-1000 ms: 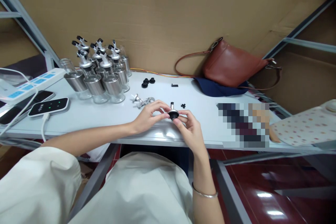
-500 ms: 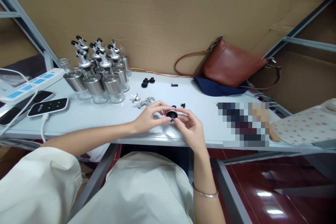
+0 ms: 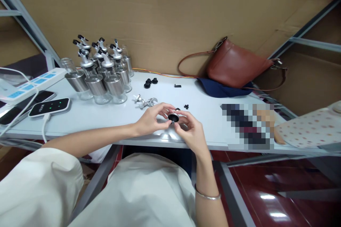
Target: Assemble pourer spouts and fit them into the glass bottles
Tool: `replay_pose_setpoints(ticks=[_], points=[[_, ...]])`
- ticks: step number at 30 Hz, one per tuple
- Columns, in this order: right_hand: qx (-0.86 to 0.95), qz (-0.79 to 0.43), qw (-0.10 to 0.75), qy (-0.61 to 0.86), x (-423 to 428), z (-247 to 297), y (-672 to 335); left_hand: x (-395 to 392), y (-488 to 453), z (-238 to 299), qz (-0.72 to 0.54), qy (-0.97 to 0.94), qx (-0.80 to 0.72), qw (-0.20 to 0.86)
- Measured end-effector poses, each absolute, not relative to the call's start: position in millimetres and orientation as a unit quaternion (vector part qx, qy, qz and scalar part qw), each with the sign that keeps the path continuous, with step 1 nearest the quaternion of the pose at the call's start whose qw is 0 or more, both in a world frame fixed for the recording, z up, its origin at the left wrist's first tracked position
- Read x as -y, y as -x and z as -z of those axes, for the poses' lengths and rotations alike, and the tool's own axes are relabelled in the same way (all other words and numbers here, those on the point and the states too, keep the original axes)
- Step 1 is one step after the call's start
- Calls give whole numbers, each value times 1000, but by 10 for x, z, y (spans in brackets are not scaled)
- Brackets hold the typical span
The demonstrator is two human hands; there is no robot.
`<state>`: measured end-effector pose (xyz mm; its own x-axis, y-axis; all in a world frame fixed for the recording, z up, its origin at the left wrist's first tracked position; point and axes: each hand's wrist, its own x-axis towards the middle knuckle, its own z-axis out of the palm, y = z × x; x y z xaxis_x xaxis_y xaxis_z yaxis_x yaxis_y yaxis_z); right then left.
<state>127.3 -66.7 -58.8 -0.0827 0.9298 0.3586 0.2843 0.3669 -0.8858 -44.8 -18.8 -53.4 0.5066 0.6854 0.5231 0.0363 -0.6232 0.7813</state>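
Between my two hands, over the table's front edge, is a pourer spout (image 3: 173, 117) with a silver rim; its black ribbed stopper side faces me. My left hand (image 3: 154, 118) grips it from the left with thumb and fingers. From the right, my right hand (image 3: 190, 127) pinches it too, fingers on the rim and thumb low near the stopper. Just beyond my left hand lie several silver spout tops (image 3: 145, 102). Small black pieces (image 3: 186, 106) sit past my right hand. Farther back are several black rubber stoppers (image 3: 150, 82) and one black lever (image 3: 177, 86).
Glass bottles with steel bands (image 3: 97, 88) crowd the back left, most with pourers on. Left of them are a power strip (image 3: 34, 85), a phone and a small white-edged device (image 3: 49, 108) with a cable. A brown handbag (image 3: 234, 64) rests on dark blue cloth (image 3: 223, 90).
Both hands still hold the pourer spout. It has tilted slightly, and my right thumb has shifted a little away from the stopper's tip.
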Motion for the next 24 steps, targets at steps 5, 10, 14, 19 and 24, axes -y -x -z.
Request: replay_pose_setpoints(ticks=[5,10,14,19,24], points=[[644,-343,512,453,658,663,-1272,229,438,542,-462,-781,-213,362],[620,-387,518,444,647,678,-1270,208,434,528,-478,-767,-187,386],[627,-392,494,458,659,634,-1266,178,432,543,-466,-758,-189,415],[642,-341,507,463,652,620,-1271,176,434,555,-449,-755,-220,425],[639,-339,520,453,637,640,-1281,174,446,539,-440,-765,-231,410]])
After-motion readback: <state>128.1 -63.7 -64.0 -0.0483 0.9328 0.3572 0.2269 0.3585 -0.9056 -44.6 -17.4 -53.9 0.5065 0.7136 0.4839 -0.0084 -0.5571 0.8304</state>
